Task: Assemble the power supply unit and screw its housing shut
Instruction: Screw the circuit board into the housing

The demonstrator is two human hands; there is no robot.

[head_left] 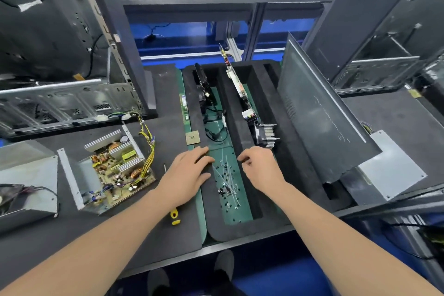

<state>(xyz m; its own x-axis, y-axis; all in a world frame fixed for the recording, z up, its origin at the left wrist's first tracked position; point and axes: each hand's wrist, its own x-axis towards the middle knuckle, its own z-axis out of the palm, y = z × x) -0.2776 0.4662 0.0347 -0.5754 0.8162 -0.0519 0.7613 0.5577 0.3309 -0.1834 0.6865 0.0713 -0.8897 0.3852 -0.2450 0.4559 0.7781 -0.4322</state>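
The open PSU point(115, 170) lies on the left part of the bench point(144, 223), its circuit board bare and yellow wires trailing toward the back edge. A yellow-handled screwdriver point(174, 216) lies to its right, partly under the left forearm. The left hand point(187, 173) rests flat, fingers straight, on the left wall of the foam tray point(240, 115). Loose screws point(227, 175) lie in the tray's green-floored compartment, between the hands. The right hand point(260, 168) hovers at that compartment's right wall with its fingers curled; whether it pinches anything cannot be told.

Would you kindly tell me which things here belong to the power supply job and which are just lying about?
Job: power supply, cover, screws, screwdriver.
Lying about: CPU, RAM stick, cooler, side panel.
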